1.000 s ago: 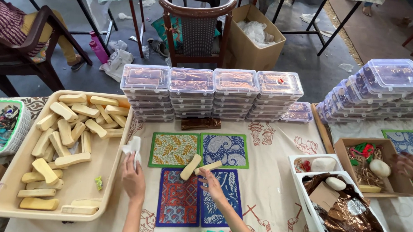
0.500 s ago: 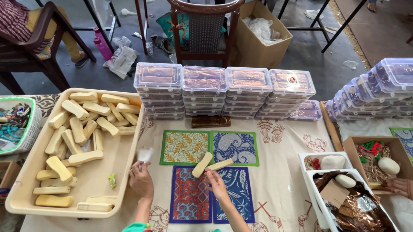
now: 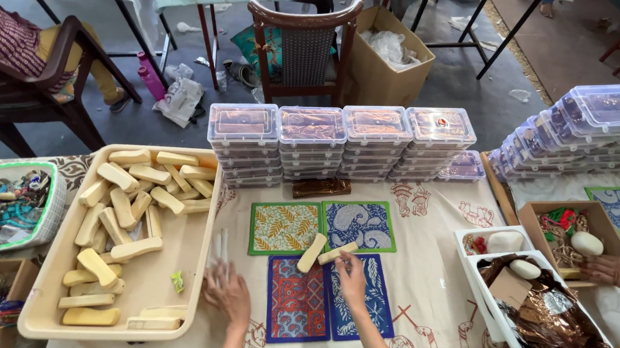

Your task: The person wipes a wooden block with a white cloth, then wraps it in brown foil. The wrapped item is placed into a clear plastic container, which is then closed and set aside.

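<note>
- My left hand (image 3: 227,292) lay at the near edge of the counter (image 3: 437,226), just beside the cream tray (image 3: 149,293); motion blur hid its fingers, so I could not tell whether they pinched the pale slips (image 3: 219,247) ahead.
- My right hand (image 3: 352,277) had narrow fingers touching one wooden block (image 3: 337,253), probably to square it beside the second block (image 3: 312,253).
- Both blocks rested across four patterned cloth squares (image 3: 284,227), laid flat as a pad.
- Farther off, lidded plastic boxes (image 3: 341,141) stood stacked in a row.
</note>
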